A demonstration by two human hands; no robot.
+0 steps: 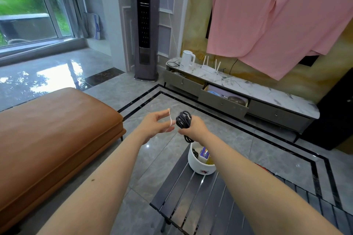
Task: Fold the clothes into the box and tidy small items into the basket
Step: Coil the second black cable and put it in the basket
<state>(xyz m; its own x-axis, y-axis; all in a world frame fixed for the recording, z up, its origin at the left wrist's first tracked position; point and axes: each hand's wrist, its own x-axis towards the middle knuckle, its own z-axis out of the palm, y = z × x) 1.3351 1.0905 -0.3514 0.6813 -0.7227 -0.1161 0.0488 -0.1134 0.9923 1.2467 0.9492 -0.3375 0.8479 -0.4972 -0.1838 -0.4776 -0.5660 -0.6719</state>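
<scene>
My right hand grips a coiled black cable, held up in the air above the far end of the low table; a loop of it hangs below the hand. My left hand is just left of the coil, fingers spread, with a thin pale band stretched over the fingertips. Below the hands stands a white round basket holding a purple box and other small items. A pink cloth hangs over the wall-mounted screen at the right.
The dark slatted table carries the basket at its far end. A brown leather bench lies to the left. A long TV cabinet with open drawers, a kettle and a router lines the far wall, beside a tall air conditioner.
</scene>
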